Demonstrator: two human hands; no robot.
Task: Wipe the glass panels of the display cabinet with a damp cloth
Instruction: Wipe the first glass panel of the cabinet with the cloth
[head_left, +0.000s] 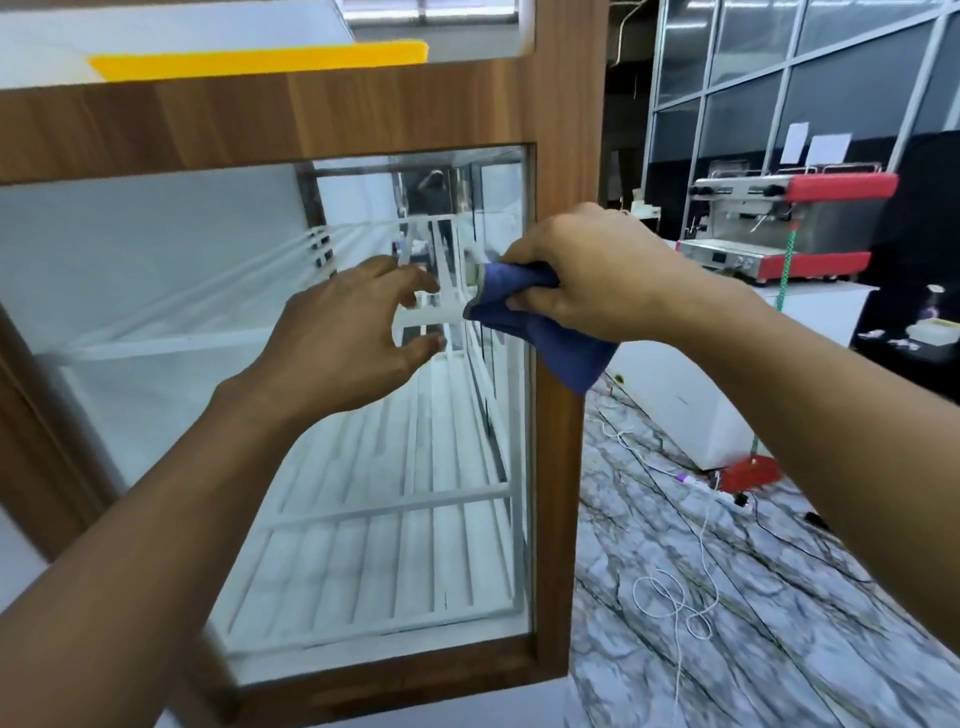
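Observation:
A wood-framed display cabinet (556, 441) fills the left and middle of the head view. Its side glass panel (156, 270) shows white wire shelves inside. My right hand (597, 275) is closed on a bunched blue cloth (550, 338), held in front of the panel's upper right part near the frame's right post. The cloth's loose end hangs down over that post. My left hand (348, 332) is just left of the cloth with fingers spread, holding nothing, in front of the glass. I cannot tell whether the cloth touches the glass.
A red and steel espresso machine (779, 228) sits on a white counter (810, 312) at the right. White cables (675, 597) and a power strip (711, 488) lie on the marbled floor. A glazed partition (779, 78) stands behind. Yellow tape (260, 60) runs across the cabinet top.

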